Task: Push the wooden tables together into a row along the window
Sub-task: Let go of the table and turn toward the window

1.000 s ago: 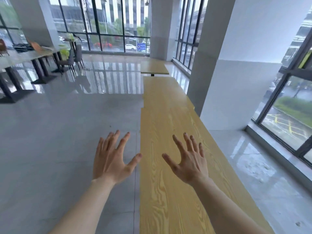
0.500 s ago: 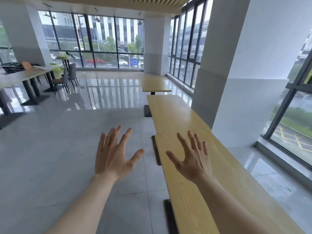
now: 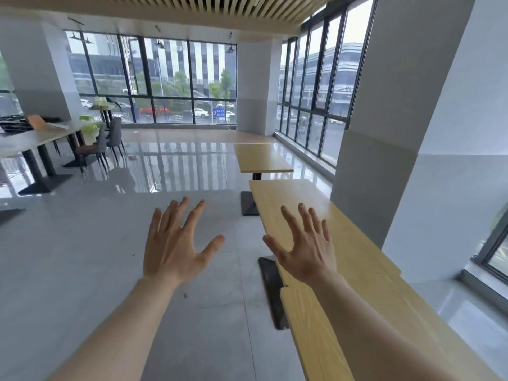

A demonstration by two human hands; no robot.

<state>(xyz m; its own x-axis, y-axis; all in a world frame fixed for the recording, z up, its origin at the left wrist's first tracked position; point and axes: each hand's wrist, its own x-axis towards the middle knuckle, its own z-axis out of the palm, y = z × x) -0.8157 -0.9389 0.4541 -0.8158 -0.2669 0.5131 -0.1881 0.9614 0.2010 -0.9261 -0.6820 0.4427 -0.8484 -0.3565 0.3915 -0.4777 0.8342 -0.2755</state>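
Light wooden tables run along the right side beside a white pillar. The nearest table (image 3: pixel 310 331) meets the second table (image 3: pixel 343 235) with a small sideways offset at the joint. A third wooden table (image 3: pixel 261 158) stands farther off, with a gap before it. My left hand (image 3: pixel 176 243) is raised over the grey floor, fingers spread, holding nothing. My right hand (image 3: pixel 305 246) is raised above the left edge of the second table, fingers spread and empty. Neither hand touches a table.
A white pillar (image 3: pixel 384 133) stands right of the tables, with tall windows (image 3: pixel 316 100) behind. Black table bases (image 3: pixel 270 292) sit on the glossy floor. At the left are a pale long table (image 3: pixel 33 138) and grey chairs (image 3: pixel 107 141).
The view has tilted up and shifted left, so the tables now lie more to the right and lower. Both hands stay raised and spread, empty.
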